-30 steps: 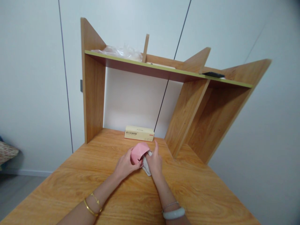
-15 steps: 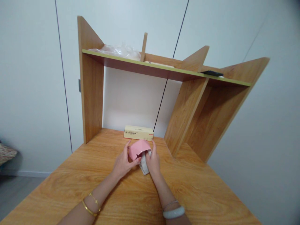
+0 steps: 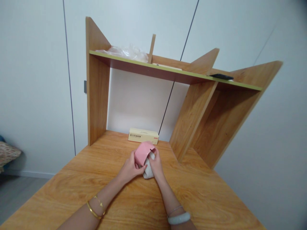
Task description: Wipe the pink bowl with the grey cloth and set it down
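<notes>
A pink bowl [image 3: 142, 152] is tipped on its side above the wooden desk [image 3: 72, 188], its outside facing me. My left hand [image 3: 129, 169] is closed around the bowl's left side. My right hand [image 3: 157, 164] is closed on a pale grey-white cloth [image 3: 148, 171] that is bunched against the bowl's open side. Both hands meet near the desk's middle, just in front of the shelf unit.
A long cream box [image 3: 143, 135] lies at the back of the desk under the wooden shelf unit [image 3: 98, 95]. Crumpled clear plastic [image 3: 124, 52] and a flat black object [image 3: 221, 76] sit on the upper shelf. White wall panels stand behind.
The bowl has been turned slightly between my hands, and my right fingers, raised one second ago, have curled back onto the cloth. The view has shifted a little.
</notes>
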